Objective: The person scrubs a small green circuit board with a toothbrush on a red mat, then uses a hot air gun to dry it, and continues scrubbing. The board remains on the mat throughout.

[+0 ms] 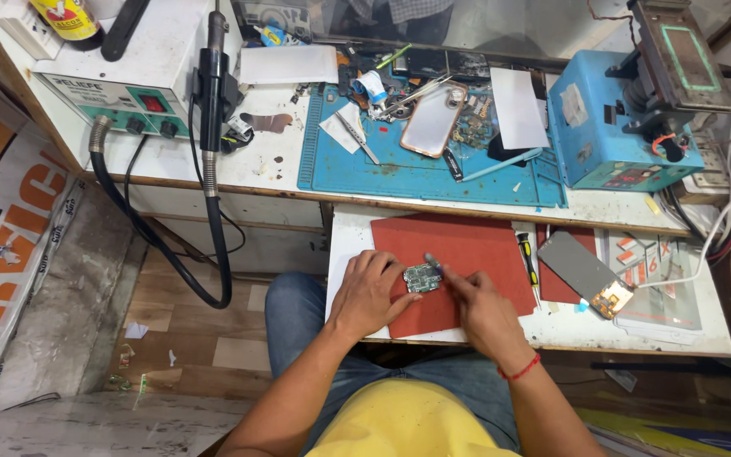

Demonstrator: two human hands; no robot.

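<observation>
My left hand (369,292) pins a small green circuit board (422,278) against a red mat (467,254) on the pull-out shelf. My right hand (480,306) grips a thin tool (433,265) whose tip rests on the board's upper right edge. A red thread circles my right wrist. Both hands sit at the mat's near left corner.
A yellow-handled screwdriver (528,258) and a phone screen panel (585,272) lie right of the mat. The upper bench carries a blue work mat (420,173), a phone (433,118), tweezers (357,135), a blue machine (611,127) and a white hot-air station (120,93) with its black hose.
</observation>
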